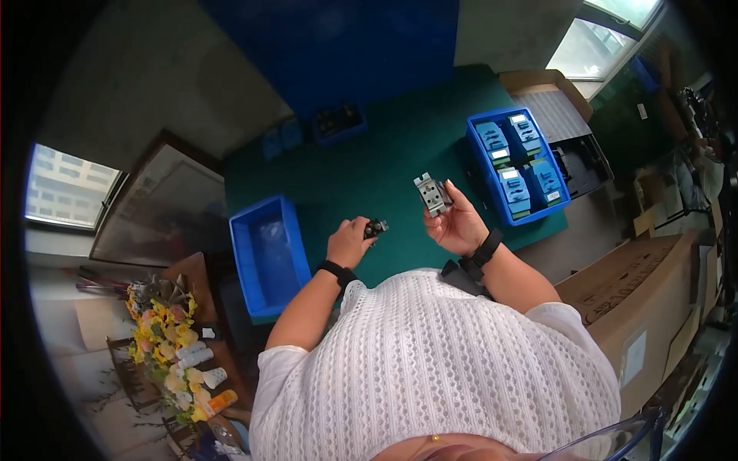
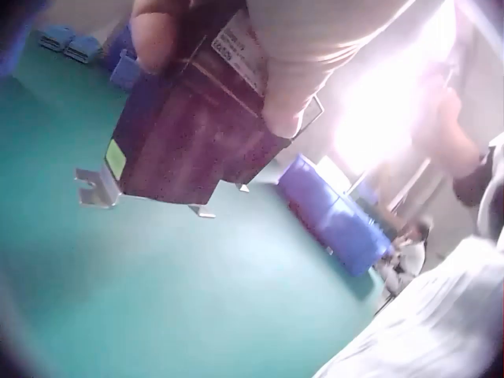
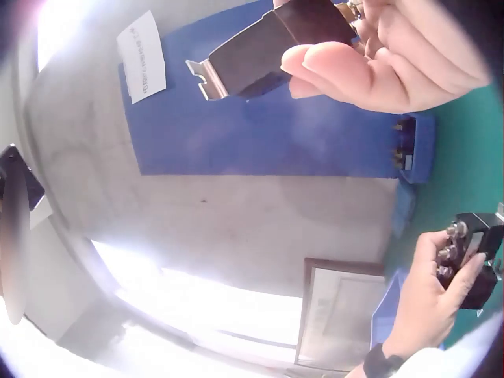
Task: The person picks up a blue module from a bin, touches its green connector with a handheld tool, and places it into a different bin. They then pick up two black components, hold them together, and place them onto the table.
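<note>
My left hand [image 1: 350, 242] grips a dark, boxy electrical module [image 2: 189, 126] by its sides, over the green table. The module has metal mounting tabs, a small green sticker and a white printed label; the right wrist view shows its round metal screw terminals [image 3: 453, 253]. Further right and higher, my right hand [image 1: 460, 223] pinches a second module [image 1: 432, 194] between thumb and fingers. This one turns a silvery metal plate with several dark holes up towards the head camera. In the right wrist view its body [image 3: 264, 51] is dark, with a notched metal tab at the end.
A blue bin [image 1: 269, 253] with a bare bottom stands left on the green table [image 1: 377, 177]. At the right, another blue bin [image 1: 470, 137] holds several blue-and-green units. A smaller bin [image 1: 338, 123] of dark parts sits at the back. Cardboard boxes [image 1: 630, 300] stand right of the table.
</note>
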Motion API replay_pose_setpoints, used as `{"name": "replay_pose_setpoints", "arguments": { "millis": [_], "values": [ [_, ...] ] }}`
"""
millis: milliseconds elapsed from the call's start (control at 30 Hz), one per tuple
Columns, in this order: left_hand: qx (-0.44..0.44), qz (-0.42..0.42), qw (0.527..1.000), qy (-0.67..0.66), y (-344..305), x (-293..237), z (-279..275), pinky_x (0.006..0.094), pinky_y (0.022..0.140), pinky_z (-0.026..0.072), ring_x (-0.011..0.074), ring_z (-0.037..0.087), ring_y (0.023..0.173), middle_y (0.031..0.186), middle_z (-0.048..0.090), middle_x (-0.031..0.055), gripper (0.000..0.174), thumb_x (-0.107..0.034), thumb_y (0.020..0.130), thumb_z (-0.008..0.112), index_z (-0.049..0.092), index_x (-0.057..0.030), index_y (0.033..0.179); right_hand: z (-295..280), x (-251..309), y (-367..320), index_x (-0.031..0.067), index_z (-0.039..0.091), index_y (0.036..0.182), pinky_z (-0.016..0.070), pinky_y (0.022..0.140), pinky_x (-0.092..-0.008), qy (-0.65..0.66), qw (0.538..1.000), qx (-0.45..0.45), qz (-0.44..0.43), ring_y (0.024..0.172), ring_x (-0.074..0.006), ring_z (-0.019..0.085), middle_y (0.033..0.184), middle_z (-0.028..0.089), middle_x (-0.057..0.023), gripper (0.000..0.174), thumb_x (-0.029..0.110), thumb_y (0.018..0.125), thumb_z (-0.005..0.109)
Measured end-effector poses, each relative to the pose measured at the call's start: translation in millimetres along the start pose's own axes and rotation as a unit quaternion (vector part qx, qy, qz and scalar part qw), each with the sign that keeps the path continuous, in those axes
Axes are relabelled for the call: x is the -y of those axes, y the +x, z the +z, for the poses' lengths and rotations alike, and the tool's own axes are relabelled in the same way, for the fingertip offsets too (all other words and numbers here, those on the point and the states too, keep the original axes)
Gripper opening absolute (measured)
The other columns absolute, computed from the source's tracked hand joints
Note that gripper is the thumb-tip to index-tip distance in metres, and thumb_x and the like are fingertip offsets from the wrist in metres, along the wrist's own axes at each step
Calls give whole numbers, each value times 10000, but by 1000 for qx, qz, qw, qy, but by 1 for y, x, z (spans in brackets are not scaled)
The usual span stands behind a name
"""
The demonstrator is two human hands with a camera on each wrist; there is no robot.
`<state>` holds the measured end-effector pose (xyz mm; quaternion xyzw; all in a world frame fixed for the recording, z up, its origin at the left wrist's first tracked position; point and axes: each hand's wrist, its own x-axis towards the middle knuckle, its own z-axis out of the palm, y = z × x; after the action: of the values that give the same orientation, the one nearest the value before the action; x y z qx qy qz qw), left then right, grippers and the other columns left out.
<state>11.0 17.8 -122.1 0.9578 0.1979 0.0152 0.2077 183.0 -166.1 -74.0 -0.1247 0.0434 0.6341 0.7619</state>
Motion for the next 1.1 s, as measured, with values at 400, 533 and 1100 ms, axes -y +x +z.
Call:
{"name": "replay_pose_setpoints", "arguments": {
  "millis": [400,533,1100],
  "values": [
    [14,62,997,40,3,8,41,374,664,516,241,561,883,986,587,46,469,-186,694,711,488,-137,1103,-5,12,9,59,578,953,485,561,-220,-79,994,-78,-16,595,-99,567,763,618,-61,367,415,899,502],
    [82,24,995,48,6,8,36,390,712,506,269,563,906,973,597,78,630,-151,696,708,406,-145,1249,1,14,8,52,559,958,487,562,-223,-126,987,-85,-45,604,-96,566,782,617,-62,298,342,900,526],
    [-66,72,956,-277,-1,-62,-76,362,909,410,251,430,1144,1288,368,120,841,-195,598,809,365,-89,1304,25,2,-10,23,501,1151,451,601,-199,-322,939,-74,-96,635,-68,515,824,528,-6,361,162,843,626]
  ]
}}
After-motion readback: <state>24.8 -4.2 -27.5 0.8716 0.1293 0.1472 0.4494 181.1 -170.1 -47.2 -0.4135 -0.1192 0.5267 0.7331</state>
